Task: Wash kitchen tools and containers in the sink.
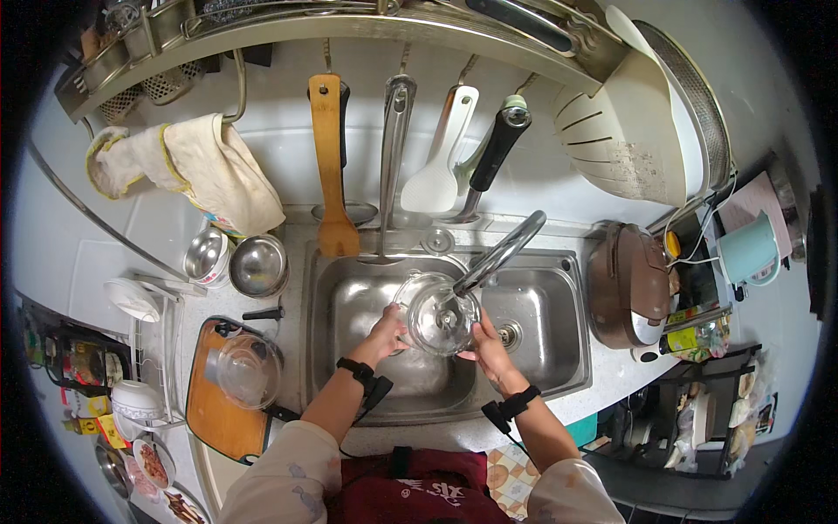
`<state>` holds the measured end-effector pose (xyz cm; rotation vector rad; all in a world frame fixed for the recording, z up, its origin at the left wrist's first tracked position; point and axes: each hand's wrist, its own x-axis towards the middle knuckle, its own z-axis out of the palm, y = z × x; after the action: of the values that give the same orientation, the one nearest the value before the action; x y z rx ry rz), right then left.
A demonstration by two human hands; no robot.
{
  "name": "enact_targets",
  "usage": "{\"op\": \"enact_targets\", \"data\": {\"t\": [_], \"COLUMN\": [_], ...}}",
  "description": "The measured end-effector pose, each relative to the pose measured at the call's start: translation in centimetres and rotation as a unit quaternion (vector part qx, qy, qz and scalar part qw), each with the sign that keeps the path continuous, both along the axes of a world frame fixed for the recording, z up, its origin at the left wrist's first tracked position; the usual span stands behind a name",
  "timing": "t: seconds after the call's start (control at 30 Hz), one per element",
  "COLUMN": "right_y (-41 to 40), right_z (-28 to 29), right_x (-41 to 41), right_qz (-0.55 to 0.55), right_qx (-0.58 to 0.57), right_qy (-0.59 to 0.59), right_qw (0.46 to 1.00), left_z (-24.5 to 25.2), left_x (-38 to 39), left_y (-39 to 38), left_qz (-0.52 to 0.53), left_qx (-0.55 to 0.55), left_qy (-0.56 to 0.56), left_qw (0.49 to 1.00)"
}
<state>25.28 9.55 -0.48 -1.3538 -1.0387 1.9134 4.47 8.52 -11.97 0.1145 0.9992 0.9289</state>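
Observation:
A round, clear glass vessel, perhaps a bowl, is held level between my two hands over the left basin of the stainless steel sink. My left hand grips its left side. On its right side, my right hand has the thumb up against the glass and the other fingers partly hidden underneath. The chrome faucet curves in from the upper right, its outlet just above the vessel. Whether water runs is hard to tell through the shine. Behind the vessel stands the basin's back wall.
Left of the sink, a wooden cutting board bears a clear plastic bowl; two metal bowls stand behind. A brown rice cooker is at the right. Utensils, including a wooden spatula, hang from the rack above.

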Motion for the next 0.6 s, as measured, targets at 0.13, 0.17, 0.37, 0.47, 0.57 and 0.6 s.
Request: {"op": "enact_targets", "data": {"t": [0.13,0.17,0.37,0.47,0.57,0.6], "right_y": [-0.8,-1.0,-1.3,-1.4,-0.7,-0.7], "right_z": [0.8,0.6,-1.7,-2.8,-6.3,-6.5], "right_x": [-0.1,0.0,0.3,-0.7,-1.0,-1.8], "right_qz": [-0.004,-0.004,-0.064,-0.117,-0.106,-0.11], "right_qx": [0.003,0.004,-0.037,-0.092,-0.179,-0.227], "right_qy": [-0.012,-0.013,0.011,0.066,0.114,0.145], "right_qw": [1.0,1.0,0.997,0.987,0.971,0.957], "left_z": [0.0,0.3,4.5,7.0,8.0,8.7], "left_x": [0.0,0.2,-0.8,-1.5,-1.1,-1.1], "left_y": [0.0,0.0,-1.1,-1.4,-1.4,-1.8], "left_qz": [-0.019,-0.032,0.003,0.016,0.024,0.019], "left_qx": [-0.002,-0.006,-0.001,0.083,0.151,0.205], "left_qy": [0.0,0.022,0.052,0.015,0.035,0.064], "left_qw": [1.0,0.999,0.999,0.996,0.988,0.977]}}
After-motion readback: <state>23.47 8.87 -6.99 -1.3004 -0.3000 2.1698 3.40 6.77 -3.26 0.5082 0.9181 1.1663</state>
